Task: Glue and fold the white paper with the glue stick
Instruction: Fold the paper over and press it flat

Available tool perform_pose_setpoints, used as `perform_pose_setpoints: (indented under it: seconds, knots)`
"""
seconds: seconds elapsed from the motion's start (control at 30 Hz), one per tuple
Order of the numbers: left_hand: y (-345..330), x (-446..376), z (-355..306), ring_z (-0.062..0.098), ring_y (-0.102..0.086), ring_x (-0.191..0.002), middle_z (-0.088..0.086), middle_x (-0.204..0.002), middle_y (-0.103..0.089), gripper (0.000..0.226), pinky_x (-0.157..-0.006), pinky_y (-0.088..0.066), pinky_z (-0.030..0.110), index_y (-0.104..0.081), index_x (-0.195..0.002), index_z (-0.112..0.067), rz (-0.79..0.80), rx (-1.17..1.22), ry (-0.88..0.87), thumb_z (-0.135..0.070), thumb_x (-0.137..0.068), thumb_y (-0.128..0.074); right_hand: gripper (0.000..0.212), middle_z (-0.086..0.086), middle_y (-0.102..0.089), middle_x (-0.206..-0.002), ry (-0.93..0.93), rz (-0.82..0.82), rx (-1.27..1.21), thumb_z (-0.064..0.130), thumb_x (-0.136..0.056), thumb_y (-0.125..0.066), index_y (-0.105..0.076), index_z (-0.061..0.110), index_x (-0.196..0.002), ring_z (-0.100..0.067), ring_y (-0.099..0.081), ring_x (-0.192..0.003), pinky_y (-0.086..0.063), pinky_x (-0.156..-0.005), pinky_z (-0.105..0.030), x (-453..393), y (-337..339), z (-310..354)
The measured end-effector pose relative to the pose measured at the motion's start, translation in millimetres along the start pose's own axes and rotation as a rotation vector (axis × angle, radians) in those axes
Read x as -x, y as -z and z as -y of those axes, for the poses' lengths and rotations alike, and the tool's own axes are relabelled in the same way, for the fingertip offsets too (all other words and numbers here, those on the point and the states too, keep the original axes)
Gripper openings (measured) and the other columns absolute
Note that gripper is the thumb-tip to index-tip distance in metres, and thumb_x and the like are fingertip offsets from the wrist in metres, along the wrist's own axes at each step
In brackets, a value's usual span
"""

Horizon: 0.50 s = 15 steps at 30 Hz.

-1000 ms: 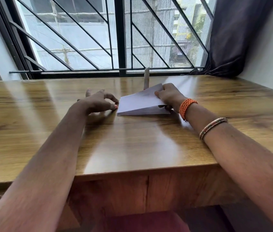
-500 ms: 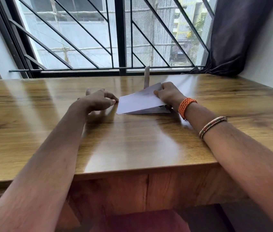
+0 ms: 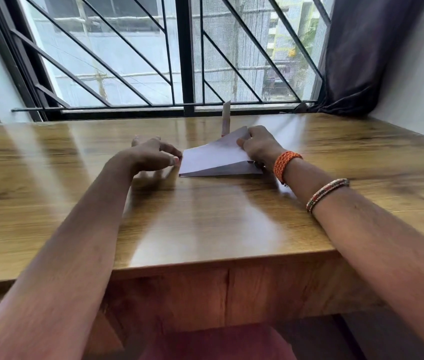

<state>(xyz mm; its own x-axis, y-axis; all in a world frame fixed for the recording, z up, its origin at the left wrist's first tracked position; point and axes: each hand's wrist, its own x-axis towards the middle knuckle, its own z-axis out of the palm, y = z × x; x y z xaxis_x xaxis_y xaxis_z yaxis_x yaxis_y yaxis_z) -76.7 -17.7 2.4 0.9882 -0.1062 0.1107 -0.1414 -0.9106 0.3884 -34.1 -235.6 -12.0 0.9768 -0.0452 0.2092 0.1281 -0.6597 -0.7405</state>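
The white paper (image 3: 213,158) lies folded on the wooden table (image 3: 205,219), its upper layer raised at the right. My right hand (image 3: 259,145) pinches that raised right edge between thumb and fingers. My left hand (image 3: 153,155) hovers just left of the paper's left corner with its fingers curled, thumb tip close to the corner; I cannot tell if it touches. The glue stick (image 3: 226,118) stands upright just behind the paper, its base hidden by the raised flap.
A barred window (image 3: 185,53) runs along the table's far edge. A dark curtain (image 3: 361,53) hangs at the back right beside a white wall. The table's front edge (image 3: 205,266) is near my body.
My right hand has lifted the paper's right edge a little higher. My left hand shifted slightly, staying by the left corner.
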Motion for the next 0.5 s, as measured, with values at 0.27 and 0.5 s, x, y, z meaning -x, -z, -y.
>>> perform_pose_setpoints:
  seconds: [0.27, 0.5]
  knots:
    - [-3, -8, 9, 0.029, 0.008, -0.146, 0.011, -0.157, -0.018, 0.029, -0.118, 0.007, 0.043, -0.060, -0.117, -0.039, 0.023, 0.006, 0.058, -0.036, -0.088, -0.060, 0.015, -0.011, -0.055, -0.099, -0.001, -0.008, 0.030, 0.016, -0.095, -0.051, -0.058, 0.003, -0.101, -0.025, -0.053, -0.096, -0.038, -0.076, -0.029, 6, 3, 3]
    - [-2, -5, 7, 0.026, 0.002, -0.146, 0.013, -0.153, -0.026, 0.034, -0.117, 0.008, 0.039, -0.059, -0.122, -0.033, 0.031, -0.014, 0.025, -0.036, -0.088, -0.059, 0.009, -0.016, -0.058, -0.113, 0.025, -0.025, 0.082, 0.015, -0.096, -0.050, -0.053, 0.007, -0.098, -0.023, -0.048, -0.095, -0.038, -0.081, -0.030, 12, 3, 8]
